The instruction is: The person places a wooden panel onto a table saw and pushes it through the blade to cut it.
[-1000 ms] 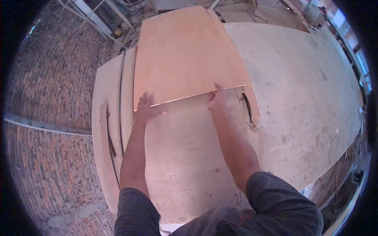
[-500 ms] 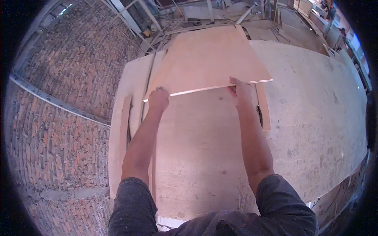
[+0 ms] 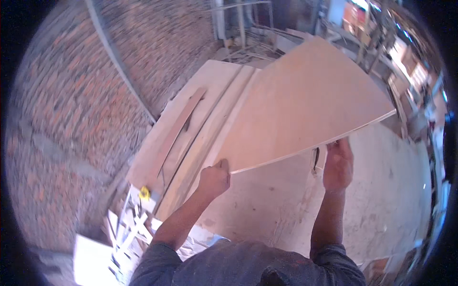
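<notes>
My left hand (image 3: 214, 179) is closed around the near left corner of a pale plywood panel (image 3: 305, 105), thumb on top. My right hand (image 3: 338, 164) grips its near edge farther right, with its fingers under the board, partly hidden and blurred. The panel is tilted, its near edge raised above a large stained plywood sheet (image 3: 265, 200). To the left, long boards and a narrow reddish strip (image 3: 177, 128) lie on the work surface. A slot with a dark edge (image 3: 315, 159) shows below the panel beside my right hand.
A brick wall (image 3: 62, 105) with a metal pipe (image 3: 114, 57) runs along the left. Near it, a yellow tape measure (image 3: 144, 193) sits among pale offcuts (image 3: 126, 231) at the lower left. Poles (image 3: 241, 26) and scrap wood are at the back; clutter lines the right.
The panel's near edge has been lifted by both hands and moved right, and the panel is turned more diagonally. My view has swung, showing more of the left wall and the offcuts.
</notes>
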`<state>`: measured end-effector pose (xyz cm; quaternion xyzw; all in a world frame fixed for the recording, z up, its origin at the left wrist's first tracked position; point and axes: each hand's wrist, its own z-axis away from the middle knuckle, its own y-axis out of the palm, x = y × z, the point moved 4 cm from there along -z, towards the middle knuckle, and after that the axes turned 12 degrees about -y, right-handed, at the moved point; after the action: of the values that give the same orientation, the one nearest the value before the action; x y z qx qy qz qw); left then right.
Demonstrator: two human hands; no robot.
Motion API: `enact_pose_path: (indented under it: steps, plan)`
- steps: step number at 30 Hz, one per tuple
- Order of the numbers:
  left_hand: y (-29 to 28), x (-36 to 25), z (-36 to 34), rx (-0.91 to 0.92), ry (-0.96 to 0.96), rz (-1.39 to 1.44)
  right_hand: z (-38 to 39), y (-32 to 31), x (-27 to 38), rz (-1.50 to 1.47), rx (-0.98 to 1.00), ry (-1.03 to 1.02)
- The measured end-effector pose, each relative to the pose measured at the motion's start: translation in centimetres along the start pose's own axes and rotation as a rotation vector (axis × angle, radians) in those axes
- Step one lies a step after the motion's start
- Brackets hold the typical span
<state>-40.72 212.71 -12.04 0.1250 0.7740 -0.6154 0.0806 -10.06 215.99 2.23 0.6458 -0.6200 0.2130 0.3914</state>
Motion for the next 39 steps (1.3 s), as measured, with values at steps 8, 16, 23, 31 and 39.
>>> enact_pose_path:
  steps: [8,16,23,31,39]
  plan:
    - [-9.5,6.8,19.2,-0.141,-0.188,0.239,-4.0,8.5,6.1,0.642,0.317,-0.856]
    - [-15.7,7.8,38.0,-0.203,-0.412,0.292,-9.4,16.8,12.8,0.593,0.594,-1.1]
    - [-15.5,0.8,55.3,-0.264,-0.747,0.431,-7.9,25.6,9.1,0.433,0.906,-0.921]
    - [-14.5,-4.4,69.6,-0.356,-1.053,0.444,-5.9,35.1,9.9,0.207,1.194,-1.184]
    - [-15.1,-6.2,89.3,-0.41,-1.309,0.446,25.0,34.7,33.7,-0.404,1.171,-1.243]
